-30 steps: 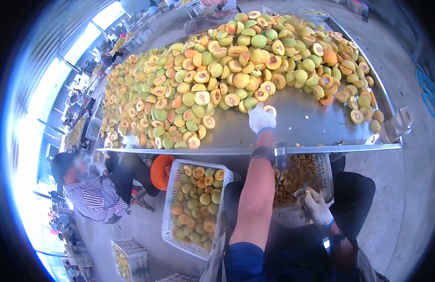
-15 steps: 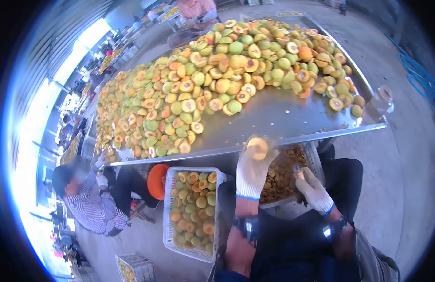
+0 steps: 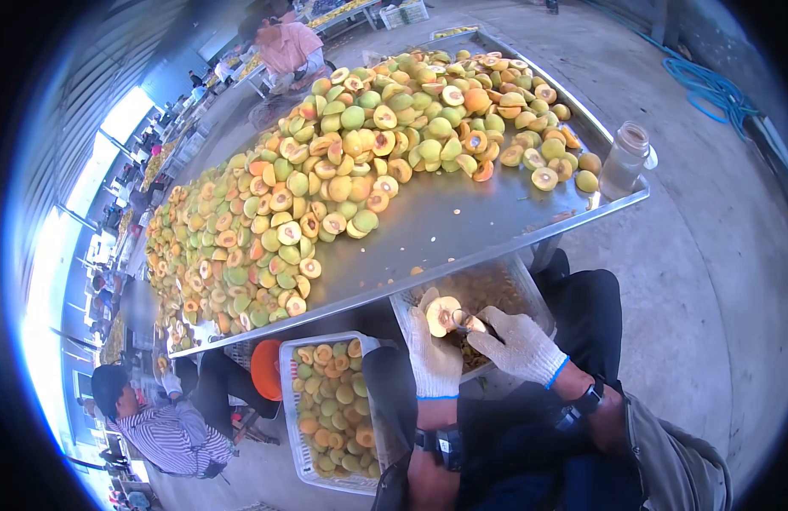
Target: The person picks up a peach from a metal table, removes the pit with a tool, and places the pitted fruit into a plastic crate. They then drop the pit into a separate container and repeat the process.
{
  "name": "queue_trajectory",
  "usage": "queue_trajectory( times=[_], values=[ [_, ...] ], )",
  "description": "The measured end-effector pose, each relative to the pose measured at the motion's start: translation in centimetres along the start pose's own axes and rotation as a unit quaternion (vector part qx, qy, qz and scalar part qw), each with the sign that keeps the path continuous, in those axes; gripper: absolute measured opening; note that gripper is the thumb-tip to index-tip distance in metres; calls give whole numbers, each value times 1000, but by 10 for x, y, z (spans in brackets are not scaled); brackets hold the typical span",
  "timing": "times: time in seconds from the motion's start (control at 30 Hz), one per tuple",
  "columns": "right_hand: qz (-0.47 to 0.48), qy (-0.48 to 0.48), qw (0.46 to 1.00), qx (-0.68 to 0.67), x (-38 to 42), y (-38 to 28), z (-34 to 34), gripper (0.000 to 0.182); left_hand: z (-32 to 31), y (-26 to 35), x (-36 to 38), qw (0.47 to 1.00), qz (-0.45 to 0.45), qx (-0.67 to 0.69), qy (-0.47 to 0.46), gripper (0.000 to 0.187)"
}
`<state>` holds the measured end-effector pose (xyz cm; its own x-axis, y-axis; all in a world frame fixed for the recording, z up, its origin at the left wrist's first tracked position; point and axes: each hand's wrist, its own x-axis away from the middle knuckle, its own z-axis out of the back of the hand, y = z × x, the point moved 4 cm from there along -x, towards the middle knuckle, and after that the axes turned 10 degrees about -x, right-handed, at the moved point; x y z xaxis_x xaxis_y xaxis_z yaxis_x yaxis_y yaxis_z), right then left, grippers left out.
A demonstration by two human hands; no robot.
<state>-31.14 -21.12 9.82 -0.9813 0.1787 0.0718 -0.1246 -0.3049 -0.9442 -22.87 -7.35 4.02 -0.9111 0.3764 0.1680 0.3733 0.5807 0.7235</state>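
My left hand [image 3: 435,362], in a white knit glove, is closed around a halved peach [image 3: 442,315] with its cut face up. My right hand [image 3: 521,347], gloved alike, grips a small pitting tool [image 3: 460,318] whose metal loop is at the peach's centre. Much of the tool's handle is hidden by the fingers. Both hands are over a crate [image 3: 543,312] of brown pits and scraps. Beyond them, a heap of halved peaches [image 3: 343,162] covers much of a metal table [image 3: 411,243]. A white crate [image 3: 288,409] of peach halves stands left of my legs.
A clear jar [image 3: 624,162] stands at the table's right corner. An orange bucket [image 3: 266,370] is beside the white crate. One person [image 3: 177,434] sits at left, another [image 3: 290,47] works across the table. A blue hose [image 3: 709,89] lies on the floor.
My left hand has lowered with the peach half toward the crate of pits. My right hand has brought the pitting tool up against it. The view has shifted.
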Motion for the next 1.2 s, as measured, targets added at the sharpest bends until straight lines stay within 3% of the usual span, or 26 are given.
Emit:
queue_trajectory(
  times=[0.33,0.73,0.87,1.0,1.2],
  values=[
    [-26,12,999,-22,1,1,-20,40,-19,2,5,987,1,-79,141,69],
    [-33,-3,999,-8,3,-6,-26,39,-28,-1,9,986,7,-31,164,61],
    [-40,-24,999,-14,5,-9,-26,48,-33,5,13,986,12,-30,163,58],
    [-47,-43,998,-10,6,-8,-27,58,-31,11,13,977,7,-90,192,48],
    [-47,-33,998,11,8,-13,-29,57,-34,21,18,974,-25,-140,177,40]
  ],
)
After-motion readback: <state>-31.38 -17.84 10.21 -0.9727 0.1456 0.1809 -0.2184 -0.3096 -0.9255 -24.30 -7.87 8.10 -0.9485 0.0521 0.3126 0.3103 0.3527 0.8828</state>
